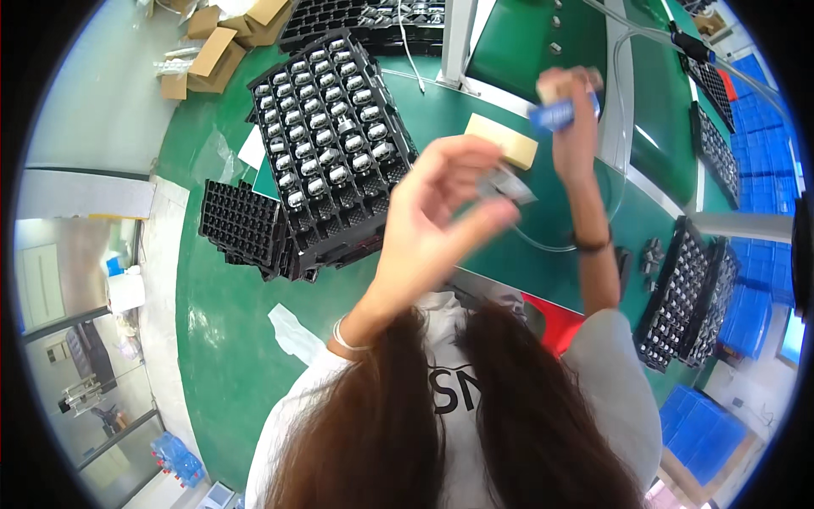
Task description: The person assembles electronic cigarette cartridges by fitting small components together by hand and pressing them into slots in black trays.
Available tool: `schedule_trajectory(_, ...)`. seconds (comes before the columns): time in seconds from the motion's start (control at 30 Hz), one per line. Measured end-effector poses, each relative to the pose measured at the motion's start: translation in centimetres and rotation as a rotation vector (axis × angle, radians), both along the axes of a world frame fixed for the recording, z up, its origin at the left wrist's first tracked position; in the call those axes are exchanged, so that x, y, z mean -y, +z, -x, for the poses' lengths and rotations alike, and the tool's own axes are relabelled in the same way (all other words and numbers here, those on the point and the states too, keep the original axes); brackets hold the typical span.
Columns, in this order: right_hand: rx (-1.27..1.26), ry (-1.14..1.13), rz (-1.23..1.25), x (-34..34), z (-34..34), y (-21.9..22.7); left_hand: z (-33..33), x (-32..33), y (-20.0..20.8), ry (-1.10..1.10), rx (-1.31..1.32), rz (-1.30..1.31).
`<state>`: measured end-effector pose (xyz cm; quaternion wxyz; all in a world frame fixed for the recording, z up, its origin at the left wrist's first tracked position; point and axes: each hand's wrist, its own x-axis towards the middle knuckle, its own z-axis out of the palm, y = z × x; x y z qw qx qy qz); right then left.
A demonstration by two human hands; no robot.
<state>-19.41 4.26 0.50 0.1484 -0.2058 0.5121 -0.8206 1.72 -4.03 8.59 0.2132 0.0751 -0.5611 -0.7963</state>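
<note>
My left hand (441, 199) is raised over the green bench with its fingers curled. Between thumb and fingertips is a small silvery part (510, 185), smeared by motion. Farther off to the right, my right hand (572, 110) is closed around a blue object (553, 114); motion blurs it, so its kind is unclear. A pale yellow block (502, 142) lies on the bench between the two hands. To the left of my left hand stands a black compartment tray (348, 222), with rows of small silver metal parts (320, 137) in its pockets.
More black trays (242, 222) are stacked lower at the left. Loaded trays (678, 297) and loose parts (651, 254) lie at the right. A metal post (459, 38) rises at the bench's far side, beside a white cable (410, 47). Small parts (555, 24) sit on the green belt (526, 51).
</note>
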Motion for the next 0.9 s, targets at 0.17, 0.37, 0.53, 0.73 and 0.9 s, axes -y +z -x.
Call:
schedule_trajectory(0.17,-0.259,0.179,-0.112,-4.0,-8.9,2.7,0.4,0.0,-4.3,0.050,0.168,-0.078)
schedule_trajectory(0.37,-0.136,0.190,-0.126,-4.7,-11.0,0.9,-0.3,-0.8,-5.8,-0.046,0.261,-0.081)
schedule_trajectory(0.53,-0.025,0.217,-0.095,-5.1,-12.5,-0.1,-0.9,-2.1,-6.9,0.016,0.215,-0.104)
schedule_trajectory(0.73,-0.150,0.085,-0.292,-3.9,-8.6,-3.1,-1.0,0.1,-6.9,0.248,0.355,0.438)
schedule_trajectory(0.9,-0.414,-0.180,-0.733,-2.1,-3.7,-4.6,-1.4,5.6,-7.3,0.666,0.432,1.316)
